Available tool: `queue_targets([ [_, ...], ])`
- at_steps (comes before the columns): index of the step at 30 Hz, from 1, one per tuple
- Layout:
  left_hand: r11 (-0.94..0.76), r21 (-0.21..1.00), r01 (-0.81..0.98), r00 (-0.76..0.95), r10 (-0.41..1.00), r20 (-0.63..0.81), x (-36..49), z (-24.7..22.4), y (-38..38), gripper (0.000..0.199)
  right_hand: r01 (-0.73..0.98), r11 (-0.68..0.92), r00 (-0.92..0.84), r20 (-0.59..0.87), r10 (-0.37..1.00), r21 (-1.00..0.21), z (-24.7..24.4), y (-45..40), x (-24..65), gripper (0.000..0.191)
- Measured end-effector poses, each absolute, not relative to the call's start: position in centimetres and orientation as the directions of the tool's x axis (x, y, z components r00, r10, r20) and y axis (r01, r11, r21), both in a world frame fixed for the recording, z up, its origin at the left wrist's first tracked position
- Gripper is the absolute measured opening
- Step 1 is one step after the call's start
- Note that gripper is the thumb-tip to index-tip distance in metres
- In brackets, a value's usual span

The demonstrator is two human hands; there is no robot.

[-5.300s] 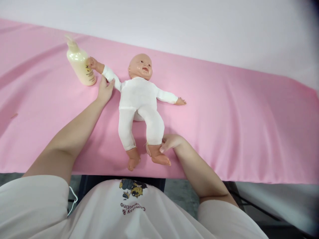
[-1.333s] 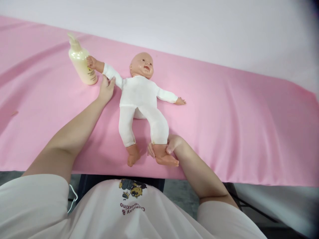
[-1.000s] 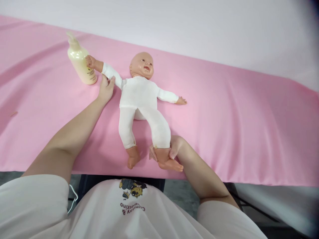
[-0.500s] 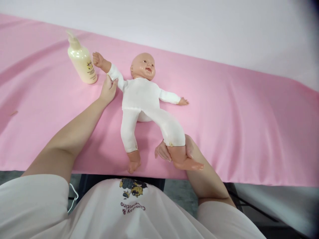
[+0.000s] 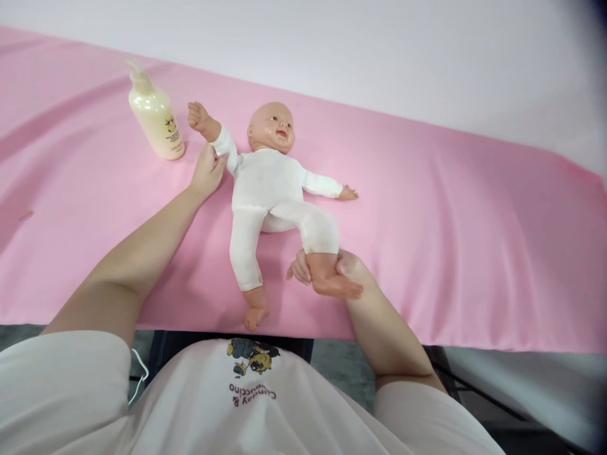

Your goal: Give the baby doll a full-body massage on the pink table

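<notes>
A baby doll (image 5: 268, 180) with a white cloth body lies face up, its head away from me. My left hand (image 5: 207, 170) is closed around the doll's white sleeve, just below its raised fist. At the doll's bent leg, my right hand (image 5: 303, 266) grips the ankle from behind, with fingers showing on both sides of it. The doll's foot hides part of that hand. The doll's other leg (image 5: 246, 253) hangs straight toward the near edge, untouched.
A pale yellow pump bottle (image 5: 159, 123) stands left of the doll's raised fist. Pink cloth (image 5: 427, 240) with folds covers the table. A small brownish thing (image 5: 26, 215) lies at the far left. Beyond the cloth is a white surface (image 5: 379, 57).
My right hand has moved up and left with the doll's leg, bending the knee more. The doll's raised fist has shifted right, away from the bottle, with my left hand still on its arm.
</notes>
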State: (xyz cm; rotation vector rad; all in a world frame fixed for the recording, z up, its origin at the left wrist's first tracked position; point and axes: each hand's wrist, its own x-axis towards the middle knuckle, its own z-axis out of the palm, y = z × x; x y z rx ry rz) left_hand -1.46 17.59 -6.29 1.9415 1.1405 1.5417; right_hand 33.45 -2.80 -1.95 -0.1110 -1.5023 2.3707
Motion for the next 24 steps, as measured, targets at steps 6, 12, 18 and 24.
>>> queue_targets([
  [6, -0.661, 0.639, 0.393, 0.226, 0.743, 0.630, -1.0, -5.0, 17.0, 0.057, -0.338, -0.338, -0.825, 0.103, 0.556, -0.879, -1.3, -2.2, 32.7, 0.060],
  [12, -0.665, 0.492, 0.562, 0.373, 0.735, 0.566, -0.7, -4.2, 15.8, 0.072, -0.352, -0.362, -0.769, 0.046, 0.638, -0.863, -1.0, -1.1, 32.5, 0.067],
  [18, -0.736, 0.358, 0.574, 0.481, 0.657, 0.581, -0.4, -4.1, 15.2, 0.070, -0.309, -0.472, -0.676, -0.158, 0.720, -0.826, -1.2, -1.2, 32.0, 0.061],
  [24, -0.761, 0.319, 0.565, 0.502, 0.624, 0.599, 0.3, -3.8, 14.5, 0.058, -0.256, -0.540, -0.618, -0.294, 0.729, -0.802, -1.4, -1.3, 31.5, 0.059],
])
